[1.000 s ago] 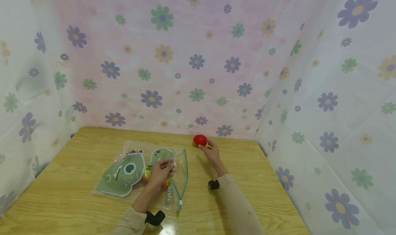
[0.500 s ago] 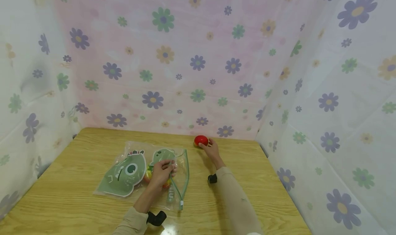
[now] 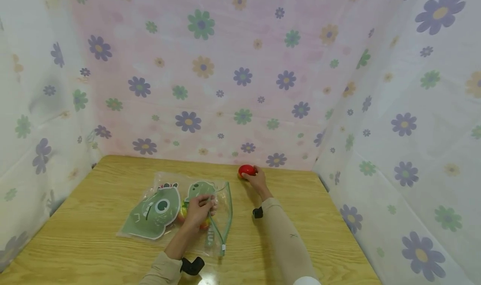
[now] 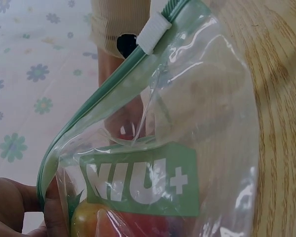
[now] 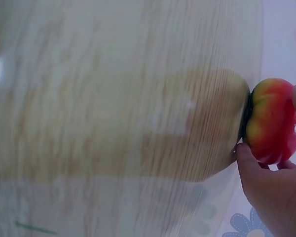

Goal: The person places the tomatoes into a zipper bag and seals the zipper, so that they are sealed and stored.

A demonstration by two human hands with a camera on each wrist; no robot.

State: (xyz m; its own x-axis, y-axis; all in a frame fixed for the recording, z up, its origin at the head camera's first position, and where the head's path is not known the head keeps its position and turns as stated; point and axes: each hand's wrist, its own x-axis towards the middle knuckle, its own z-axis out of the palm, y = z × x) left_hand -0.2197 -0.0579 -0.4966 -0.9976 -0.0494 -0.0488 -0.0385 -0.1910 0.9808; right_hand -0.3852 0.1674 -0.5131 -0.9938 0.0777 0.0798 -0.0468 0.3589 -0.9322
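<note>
A clear zip bag (image 3: 222, 201) with green cartoon prints lies on the wooden table, its green zip edge hanging partly apart at the right. My left hand (image 3: 198, 214) pinches the upper lip of the bag's mouth between thumb and fingers. Inside, red and yellow toy fruit (image 4: 86, 217) shows behind the green label (image 4: 143, 180). Near the table's far edge my right hand (image 3: 259, 182) holds a glossy red-and-yellow toy fruit (image 5: 274, 121), lobed like a tomato. Thumb and fingers grip its sides. Its underside meets, or nearly meets, the tabletop, where it is reflected.
The white zip slider (image 3: 224, 247) sits at the bag's near right corner. Flower-print cloth (image 3: 240, 89) walls in the table (image 3: 293, 201) at the back and both sides. A black wrist camera (image 3: 193, 266) is strapped at the left wrist.
My right forearm has shifted a little forward, and the right hand has closed in on the red toy fruit. The left hand and the bag have stayed put; the head view has drifted slightly.
</note>
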